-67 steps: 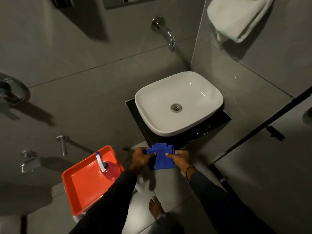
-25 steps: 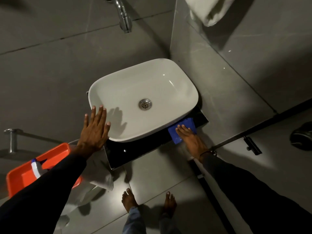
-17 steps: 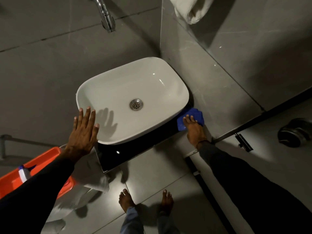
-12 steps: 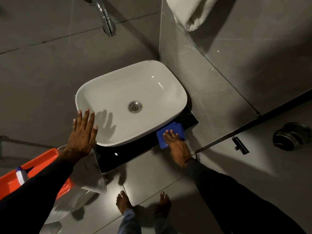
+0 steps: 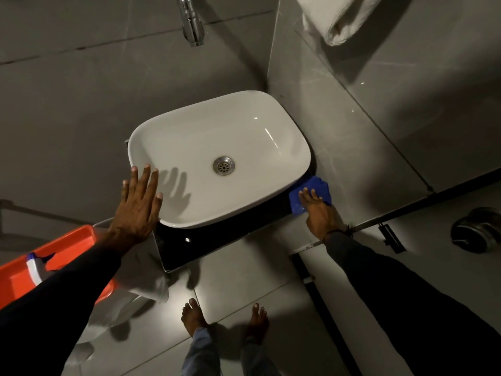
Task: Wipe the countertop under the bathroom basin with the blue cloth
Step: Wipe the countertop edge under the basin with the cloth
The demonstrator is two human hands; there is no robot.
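The blue cloth (image 5: 311, 192) is pressed flat at the counter's (image 5: 217, 240) right corner by the spread right hand (image 5: 318, 213); the unwiped front edge runs leftward, toward the left hand (image 5: 137, 204), laid open on the basin (image 5: 217, 131).

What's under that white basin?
A black countertop, with a blue cloth pressed on its right end by the right hand. The part beneath the basin is hidden.

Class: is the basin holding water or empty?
Empty: the basin is bare white down to its uncovered drain, and no water pools there.
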